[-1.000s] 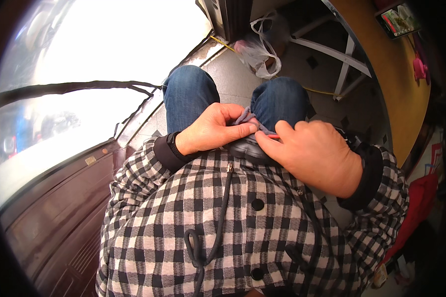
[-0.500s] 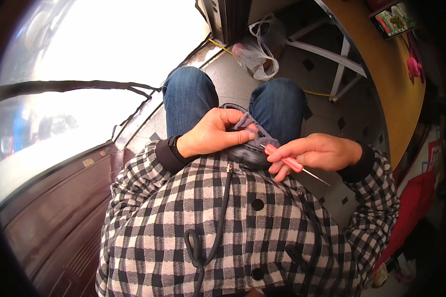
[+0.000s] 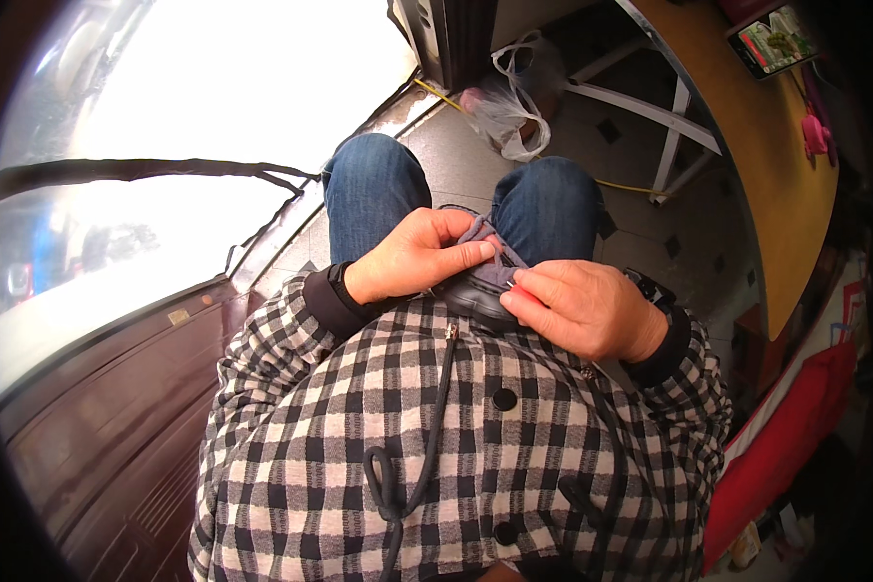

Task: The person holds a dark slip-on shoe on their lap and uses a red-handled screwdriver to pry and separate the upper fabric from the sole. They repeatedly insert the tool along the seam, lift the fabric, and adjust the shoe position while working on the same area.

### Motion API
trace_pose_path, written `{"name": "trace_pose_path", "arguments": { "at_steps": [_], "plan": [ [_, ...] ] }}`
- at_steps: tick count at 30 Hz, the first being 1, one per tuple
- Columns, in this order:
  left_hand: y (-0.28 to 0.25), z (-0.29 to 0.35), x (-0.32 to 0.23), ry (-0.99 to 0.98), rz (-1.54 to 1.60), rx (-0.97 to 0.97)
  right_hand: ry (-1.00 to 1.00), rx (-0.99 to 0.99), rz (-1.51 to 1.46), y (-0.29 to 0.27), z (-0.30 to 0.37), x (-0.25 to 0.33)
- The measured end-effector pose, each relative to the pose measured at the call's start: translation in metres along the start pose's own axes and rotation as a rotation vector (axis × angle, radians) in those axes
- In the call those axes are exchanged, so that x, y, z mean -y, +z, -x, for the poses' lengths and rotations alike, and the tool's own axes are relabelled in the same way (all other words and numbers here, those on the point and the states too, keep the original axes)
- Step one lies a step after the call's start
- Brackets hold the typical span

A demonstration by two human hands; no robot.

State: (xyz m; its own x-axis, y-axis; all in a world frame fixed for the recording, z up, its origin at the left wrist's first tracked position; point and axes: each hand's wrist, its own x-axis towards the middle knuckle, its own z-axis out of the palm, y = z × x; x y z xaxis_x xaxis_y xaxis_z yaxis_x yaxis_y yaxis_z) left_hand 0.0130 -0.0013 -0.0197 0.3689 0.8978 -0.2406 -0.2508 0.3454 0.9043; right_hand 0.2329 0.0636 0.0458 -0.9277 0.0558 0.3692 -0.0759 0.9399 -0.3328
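Note:
A grey shoe (image 3: 475,302) with a thick black sole and grey lacing lies in my lap, between my thighs. My left hand (image 3: 409,260) is closed on its upper, thumb on top and fingers curled into the opening by the laces. Against the near right side of the shoe, my right hand (image 3: 592,308) is pinched around a red-handled awl (image 3: 518,291). Only a bit of the red handle and its thin metal tip show; the fingers cover the rest. The tip is at the grey upper, just above the sole; whether it pierces the material I cannot tell.
A wooden tabletop (image 3: 747,126) curves along the right, carrying a phone (image 3: 772,41) and a pink item (image 3: 818,134). White table legs (image 3: 645,109) and a clear plastic bag (image 3: 520,131) are beyond my knees. At left stands a dark red panel (image 3: 116,427); red cloth (image 3: 781,456) hangs right.
My right hand has moved left and turned inward, bringing the awl's tip to the shoe and covering most of its handle. My left hand keeps its hold on the upper.

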Motion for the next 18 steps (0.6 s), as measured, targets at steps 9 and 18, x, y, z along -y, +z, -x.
{"name": "trace_pose_path", "arguments": {
  "at_steps": [9,18],
  "plan": [
    [-0.012,-0.005,-0.003,0.033,-0.416,-0.007,-0.031,-0.030,0.141,0.019,0.004,0.002],
    [-0.021,-0.001,-0.003,0.094,-0.543,0.009,0.090,-0.069,0.131,0.031,0.006,0.006]
  ]
}}
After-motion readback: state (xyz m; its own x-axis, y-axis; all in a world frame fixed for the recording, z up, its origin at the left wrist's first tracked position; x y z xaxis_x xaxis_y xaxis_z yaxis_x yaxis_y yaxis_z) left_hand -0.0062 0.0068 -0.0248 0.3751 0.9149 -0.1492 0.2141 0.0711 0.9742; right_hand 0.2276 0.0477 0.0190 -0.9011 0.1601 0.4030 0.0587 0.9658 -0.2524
